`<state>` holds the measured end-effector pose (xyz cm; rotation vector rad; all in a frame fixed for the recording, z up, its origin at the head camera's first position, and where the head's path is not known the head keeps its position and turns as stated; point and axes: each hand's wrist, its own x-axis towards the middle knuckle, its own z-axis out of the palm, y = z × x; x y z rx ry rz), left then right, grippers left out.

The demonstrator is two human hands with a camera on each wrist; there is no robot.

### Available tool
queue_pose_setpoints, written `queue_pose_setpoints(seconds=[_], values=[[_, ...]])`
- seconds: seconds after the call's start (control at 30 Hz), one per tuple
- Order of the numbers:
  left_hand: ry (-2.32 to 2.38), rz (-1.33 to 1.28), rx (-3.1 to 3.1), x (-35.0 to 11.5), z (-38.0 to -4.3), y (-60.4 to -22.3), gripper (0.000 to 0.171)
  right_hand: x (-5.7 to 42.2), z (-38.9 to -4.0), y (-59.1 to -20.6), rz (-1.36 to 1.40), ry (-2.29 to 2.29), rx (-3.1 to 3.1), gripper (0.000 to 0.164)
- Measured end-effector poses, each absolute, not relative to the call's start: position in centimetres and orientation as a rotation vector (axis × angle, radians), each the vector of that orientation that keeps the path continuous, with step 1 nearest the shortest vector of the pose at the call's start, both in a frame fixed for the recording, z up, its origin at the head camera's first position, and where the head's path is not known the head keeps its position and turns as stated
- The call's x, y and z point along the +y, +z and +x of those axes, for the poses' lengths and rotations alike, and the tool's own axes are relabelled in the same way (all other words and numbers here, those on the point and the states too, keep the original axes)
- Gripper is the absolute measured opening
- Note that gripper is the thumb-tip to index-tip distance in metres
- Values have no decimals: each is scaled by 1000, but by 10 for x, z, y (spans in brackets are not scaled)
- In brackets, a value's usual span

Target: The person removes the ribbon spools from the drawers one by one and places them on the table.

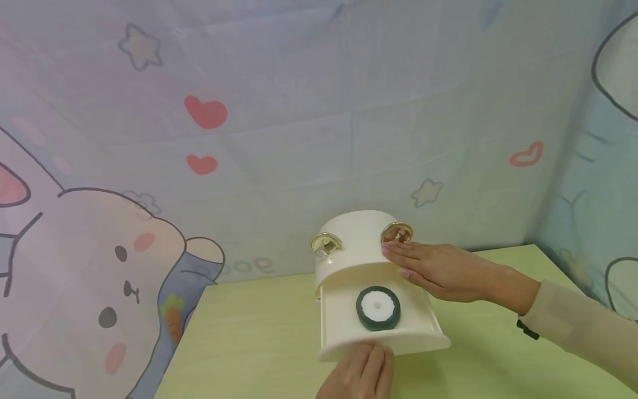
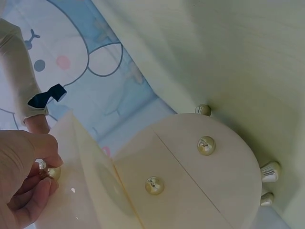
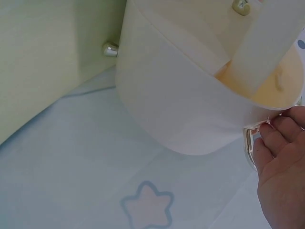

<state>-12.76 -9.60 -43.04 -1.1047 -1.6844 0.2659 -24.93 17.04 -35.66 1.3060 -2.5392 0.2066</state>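
A cream-white rounded storage box (image 1: 359,235) has its top drawer (image 1: 340,327) pulled out toward me. Inside the drawer lies a dark green ribbon spool (image 1: 377,306) with a white centre. My left hand (image 1: 358,374) is at the drawer's front; in the left wrist view its fingers pinch the gold knob (image 2: 54,172). Resting on top of the box, my right hand (image 1: 443,271) has its fingers straight, beside a gold ring handle (image 1: 405,226). Part of that handle is hidden behind the fingertips.
A second gold ring handle (image 1: 326,243) sits on the box's left side. Two lower drawer fronts carry gold knobs (image 2: 154,185), and short gold feet (image 2: 270,171) are under the box. A pale green table (image 1: 249,332) supports it, with a printed cloth (image 1: 299,138) behind.
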Motion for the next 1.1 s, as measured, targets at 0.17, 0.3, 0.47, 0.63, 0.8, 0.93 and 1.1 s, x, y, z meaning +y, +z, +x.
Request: queue_pose_setpoints(seconds=[0.17, 0.3, 0.47, 0.63, 0.8, 0.93, 1.1], values=[[250, -1116, -1689, -96, -128, -432, 36, 171, -249, -357, 1305, 229, -2547, 51], [242, -1116, -1694, -96, -127, -433, 36, 171, -249, -357, 1302, 234, -2554, 51], [234, -1119, -1721, -96, -125, -433, 35, 171, -249, -357, 1306, 241, -2551, 51], [236, -1090, -1719, -96, -124, -433, 36, 171, -250, -360, 1316, 225, -2522, 51], [213, -1012, -1677, -95, -125, -432, 36, 171, -250, -361, 1312, 234, -2520, 51], [194, -1007, -1714, -96, -119, -427, 49, 171, -249, -360, 1304, 239, -2538, 52], [163, -1033, -1758, -98, -109, -415, 54, 172, -249, -361, 1302, 239, -2543, 52]])
